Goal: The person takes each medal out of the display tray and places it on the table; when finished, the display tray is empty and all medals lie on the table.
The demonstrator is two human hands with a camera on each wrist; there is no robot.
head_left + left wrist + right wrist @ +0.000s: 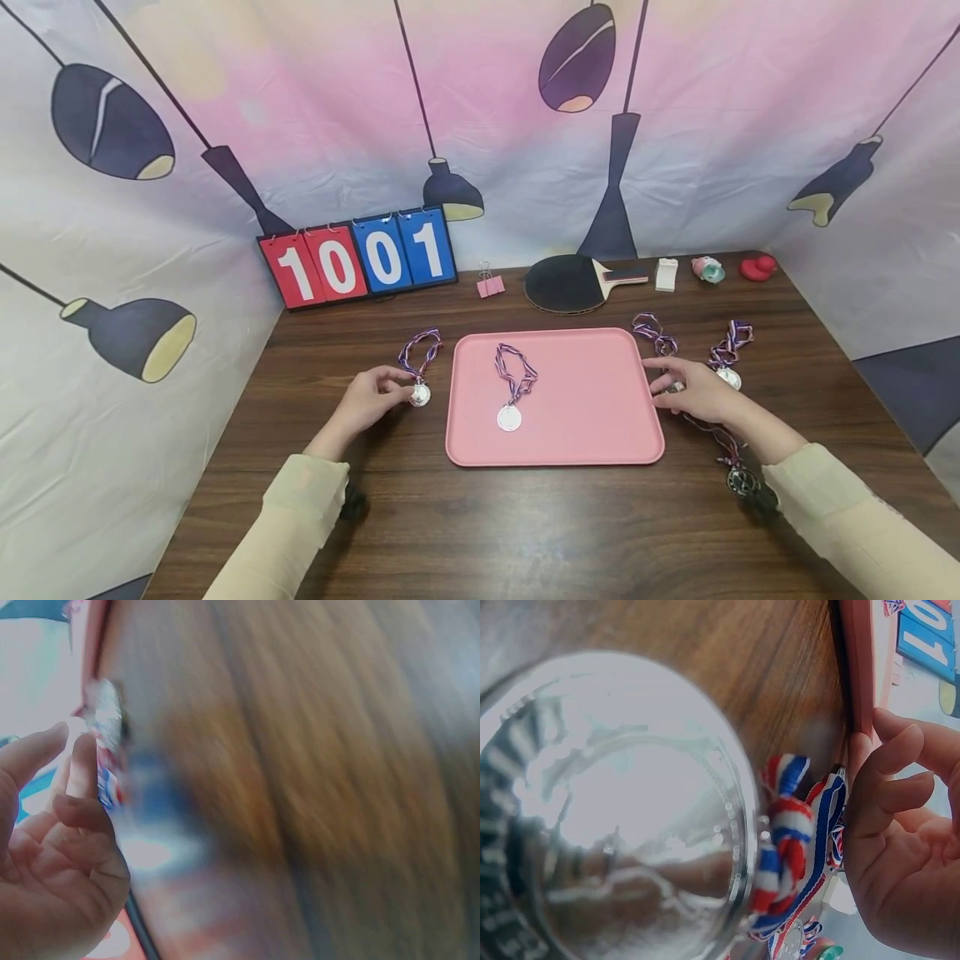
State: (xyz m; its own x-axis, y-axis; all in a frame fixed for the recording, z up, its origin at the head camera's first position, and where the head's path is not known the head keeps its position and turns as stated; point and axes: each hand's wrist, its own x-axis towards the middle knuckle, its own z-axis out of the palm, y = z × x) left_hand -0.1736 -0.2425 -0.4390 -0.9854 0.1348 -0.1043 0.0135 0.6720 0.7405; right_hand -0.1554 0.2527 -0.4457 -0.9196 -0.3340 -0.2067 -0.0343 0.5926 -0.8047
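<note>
A silver medal on a looped striped ribbon lies left of the pink tray. My left hand is beside it, thumb and index fingertips at the medal's edge. In the left wrist view a small gap shows between those tips, with the medal just beyond. A second silver medal lies inside the tray. My right hand reaches to the tray's right side, its fingertips at the rim. Beneath that hand, another medal is mostly hidden, its ribbon trailing behind.
Right of the tray lie a silver medal and a darker-looking medal. Along the back stand a scoreboard, a pink binder clip, a table tennis bat, a white block, a small figurine and a red duck.
</note>
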